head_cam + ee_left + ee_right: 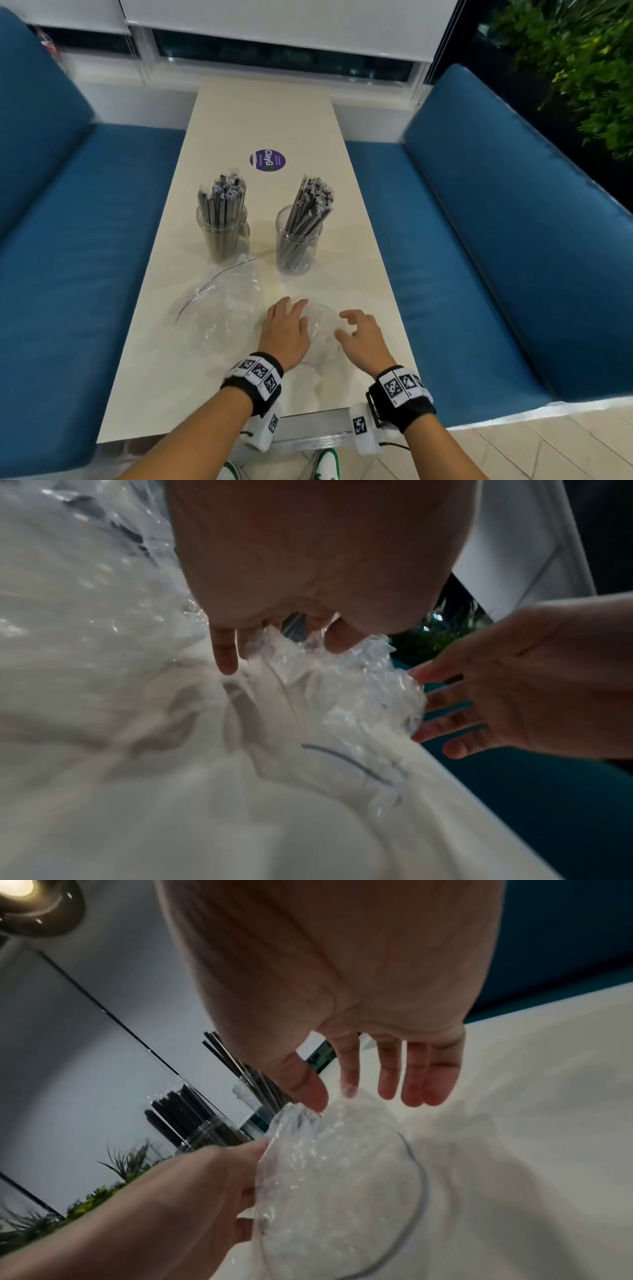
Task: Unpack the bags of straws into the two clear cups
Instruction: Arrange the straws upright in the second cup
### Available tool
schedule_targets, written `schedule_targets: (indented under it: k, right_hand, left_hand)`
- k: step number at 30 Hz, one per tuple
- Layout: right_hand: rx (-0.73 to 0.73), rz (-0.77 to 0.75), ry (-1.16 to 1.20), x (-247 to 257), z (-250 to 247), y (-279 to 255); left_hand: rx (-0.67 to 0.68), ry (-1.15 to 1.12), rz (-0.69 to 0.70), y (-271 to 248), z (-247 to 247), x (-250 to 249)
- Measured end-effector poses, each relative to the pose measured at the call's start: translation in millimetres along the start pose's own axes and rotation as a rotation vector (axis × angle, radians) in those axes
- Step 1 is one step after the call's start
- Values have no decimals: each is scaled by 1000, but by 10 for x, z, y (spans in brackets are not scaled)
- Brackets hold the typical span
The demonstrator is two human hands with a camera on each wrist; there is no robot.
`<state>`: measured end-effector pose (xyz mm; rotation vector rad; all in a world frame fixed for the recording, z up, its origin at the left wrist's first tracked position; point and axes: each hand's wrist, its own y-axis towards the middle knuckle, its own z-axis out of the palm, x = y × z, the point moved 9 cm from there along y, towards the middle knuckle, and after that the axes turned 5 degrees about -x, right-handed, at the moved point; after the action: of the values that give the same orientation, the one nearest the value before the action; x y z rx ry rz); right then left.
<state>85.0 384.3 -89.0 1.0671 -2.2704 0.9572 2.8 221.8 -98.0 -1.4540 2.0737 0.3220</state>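
Observation:
Two clear cups stand mid-table; the left cup [222, 236] and the right cup [297, 250] each hold a bundle of grey wrapped straws [310, 205]. Near the front edge lies a crumpled clear bag [322, 332] with no straws visible in it. My left hand [286, 329] grips its left side, fingers curled into the plastic [359, 702]. My right hand [359, 334] hovers at its right side with fingers spread and nearly straight [363, 1096]; thumb and index tips touch the bag [335, 1177].
A second empty clear bag [226, 301] lies flat left of my hands, in front of the left cup. The cream table [260, 113] carries a purple round sticker [267, 160] beyond the cups. Blue benches [85, 274] flank both long sides.

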Motion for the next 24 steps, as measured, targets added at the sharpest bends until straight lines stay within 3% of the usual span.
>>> schedule_targets:
  k: [4, 9, 13, 16, 21, 24]
  right_hand:
    - [-134, -106, 15, 336, -327, 56]
    - [-299, -262, -73, 1022, -818, 66]
    - [-367, -537, 10, 1815, -1120, 83]
    - [-299, -733, -107, 2413, -1106, 176]
    - [-34, -711, -407, 2697, -757, 675]
    - [-2, -793, -434, 2767, -660, 781]
  left_hand:
    - [-66, -183, -56, 82, -283, -139]
    - [-251, -423, -82, 163, -808, -277]
    - [-449, -487, -52, 307, -1213, -352]
    - [-415, -371, -11, 566, -1299, -401]
    - [-269, -261, 5, 983, -1253, -436]
    - [-269, -330, 1, 1132, -1217, -373]
